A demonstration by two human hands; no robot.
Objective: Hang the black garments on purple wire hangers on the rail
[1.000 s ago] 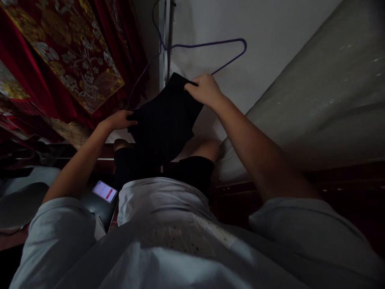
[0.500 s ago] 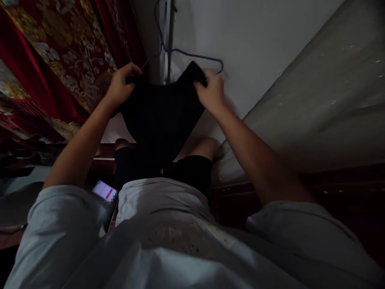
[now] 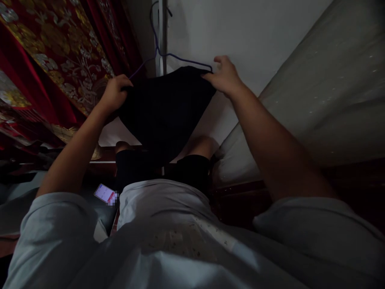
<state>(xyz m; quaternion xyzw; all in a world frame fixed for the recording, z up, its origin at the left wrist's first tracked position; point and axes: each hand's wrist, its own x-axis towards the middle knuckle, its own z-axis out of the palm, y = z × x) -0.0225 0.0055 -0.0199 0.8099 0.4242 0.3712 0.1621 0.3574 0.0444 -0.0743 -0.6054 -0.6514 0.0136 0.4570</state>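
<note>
Dim light, view steeply down. Both hands were up in front of the white wall (image 3: 240, 28), holding a black garment (image 3: 167, 108) spread between them by its top edge. Left hand (image 3: 116, 94) was clenched on the left corner. Right hand (image 3: 225, 76) pinched the right corner between thumb and forefinger, with the other fingers loose above it. The garment's top edge sat right under the wire of a purple hanger (image 3: 183, 60), whose hook rose beside a pale upright rail (image 3: 161, 36). The wire showed bare along the top and down toward my left hand. I could not tell whether any of it ran inside the cloth. My reading was that the garment had been brought up to the hanger and lined up with it but not let go, its weight in both hands. A lit phone (image 3: 104, 193) lay low at left, red and gold embroidered cloth (image 3: 60, 52) hung at left, and a pale mattress (image 3: 315, 92) was at right.
</note>
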